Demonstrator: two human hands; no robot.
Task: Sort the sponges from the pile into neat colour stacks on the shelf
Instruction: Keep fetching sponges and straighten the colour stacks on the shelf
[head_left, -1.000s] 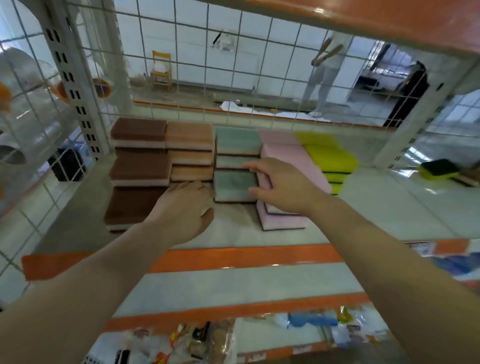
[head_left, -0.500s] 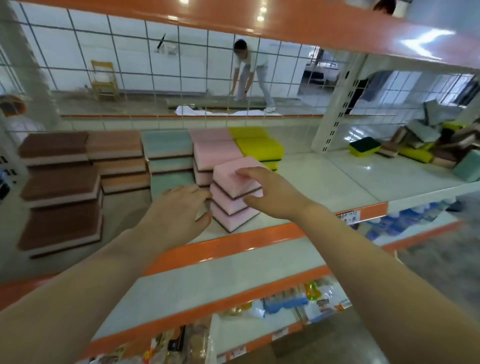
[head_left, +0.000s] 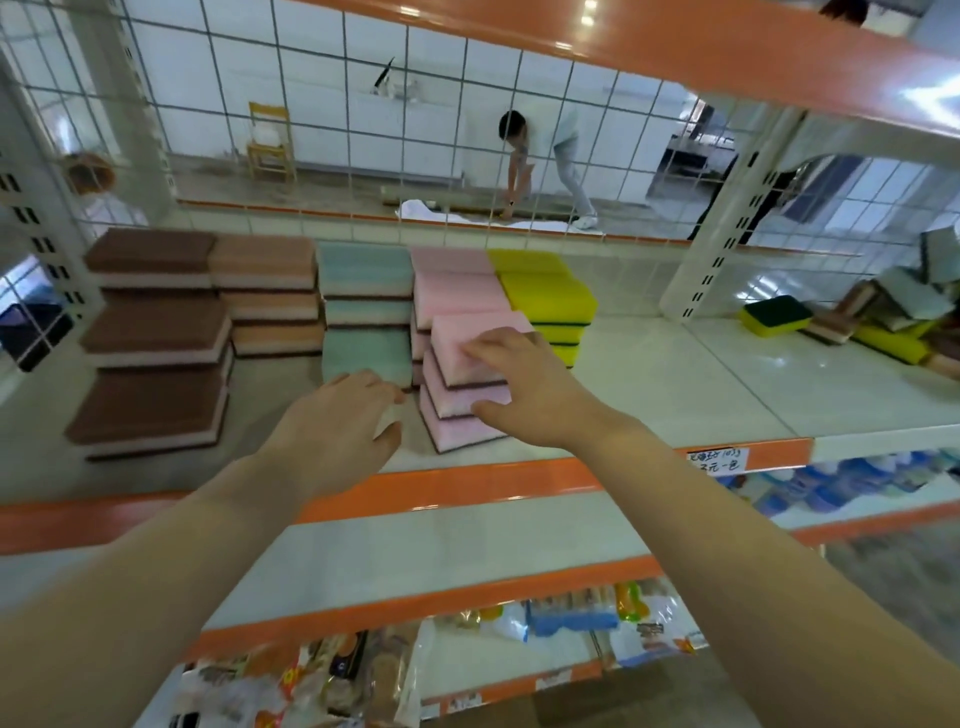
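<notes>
Both hands (head_left: 343, 415) (head_left: 524, 384) stay by pink stack (head_left: 462, 395).

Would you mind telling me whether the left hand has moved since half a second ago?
Yes, slightly: the left hand has drawn back left from the front stack of pink rectangular foam sponges, judged against the green sponge stack.

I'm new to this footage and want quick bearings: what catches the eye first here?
Rows of colour stacks on the shelf: brown, tan, green, pink, yellow. The right hand rests on a front pink stack; an unsorted pile lies far right.
</notes>
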